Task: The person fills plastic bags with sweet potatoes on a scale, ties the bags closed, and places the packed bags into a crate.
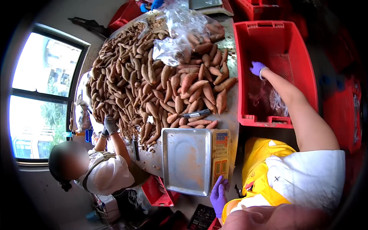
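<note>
My right hand (257,69), in a purple glove, reaches into a large red crate (303,73). Its fingers are partly spread, with nothing visible in them. Below it in the crate lies a clear bag of sweet potatoes (278,102). My left hand (219,197), also gloved in purple, is beside the yellow control panel of a scale (220,149). Its fingers are extended and slightly apart, and no held object can be made out. The scale's metal tray (186,161) carries nothing but stains.
A large heap of sweet potatoes (153,76) covers the table, with clear plastic bags (172,50) on top. A co-worker's gloved hand (110,125) touches the heap. A dark-handled tool (197,114) lies near the scale. A red crate (159,193) stands beneath the table edge.
</note>
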Available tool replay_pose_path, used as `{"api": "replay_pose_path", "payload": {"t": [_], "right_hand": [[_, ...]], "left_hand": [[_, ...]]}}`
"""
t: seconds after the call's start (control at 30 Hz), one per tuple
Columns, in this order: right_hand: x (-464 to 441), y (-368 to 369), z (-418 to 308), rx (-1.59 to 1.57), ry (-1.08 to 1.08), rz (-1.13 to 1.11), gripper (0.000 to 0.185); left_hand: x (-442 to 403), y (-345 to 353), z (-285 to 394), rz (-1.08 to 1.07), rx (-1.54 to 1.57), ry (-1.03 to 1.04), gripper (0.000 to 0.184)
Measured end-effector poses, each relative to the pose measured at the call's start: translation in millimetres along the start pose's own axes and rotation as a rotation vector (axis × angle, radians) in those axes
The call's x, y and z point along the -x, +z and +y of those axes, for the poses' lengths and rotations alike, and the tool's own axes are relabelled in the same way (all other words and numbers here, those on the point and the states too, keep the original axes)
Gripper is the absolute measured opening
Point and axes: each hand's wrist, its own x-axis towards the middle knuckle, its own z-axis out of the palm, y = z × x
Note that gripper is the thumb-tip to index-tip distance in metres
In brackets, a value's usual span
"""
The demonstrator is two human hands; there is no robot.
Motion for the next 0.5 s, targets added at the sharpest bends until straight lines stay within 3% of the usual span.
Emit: {"api": "replay_pose_path", "payload": {"t": [0.03, 0.07, 0.13, 0.2, 0.27, 0.3, 0.37, 0.4, 0.43, 0.5], "right_hand": [[0.1, -41.4, -37.7, -0.189, -0.005, 0.234, 0.059], [-27.8, -53.2, -54.4, -0.444, -0.162, 0.394, 0.061], [-7.6, -136.7, -146.0, -0.807, -0.431, 0.457, 0.051], [-46.2, -145.4, -215.4, -0.801, -0.637, 0.576, 0.040], [-63.3, -139.6, -286.8, -0.723, -0.746, 0.720, 0.044], [-53.5, -159.5, -315.9, -0.663, -0.666, 0.441, 0.062], [-88.0, -145.8, -368.7, -0.538, -0.663, 0.720, 0.078], [-101.4, -151.2, -387.4, -0.457, -0.549, 0.674, 0.091], [-115.3, -149.9, -405.3, -0.431, -0.415, 0.777, 0.071], [-174.5, -150.1, -431.5, -0.325, -0.406, 0.286, 0.040]], "left_hand": [[-6.1, 1.8, 7.8, 0.001, 0.016, 0.019, 0.031], [-10.5, 3.6, 18.2, -0.004, -0.008, 0.056, 0.031], [-16.3, 7.9, 38.7, 0.000, -0.047, 0.089, 0.031], [-22.1, 12.5, 48.9, 0.027, -0.011, 0.096, 0.031], [-28.0, 21.2, 65.8, 0.061, -0.002, 0.104, 0.031], [-29.2, 25.2, 73.1, 0.083, -0.001, 0.122, 0.031], [-29.1, 29.8, 80.4, 0.088, 0.052, 0.114, 0.033], [-28.1, 32.1, 83.9, 0.109, 0.088, 0.108, 0.032], [-28.4, 32.6, 85.0, 0.132, 0.095, 0.115, 0.032], [-24.0, 29.6, 84.3, 0.225, 0.071, 0.143, 0.032]]}}
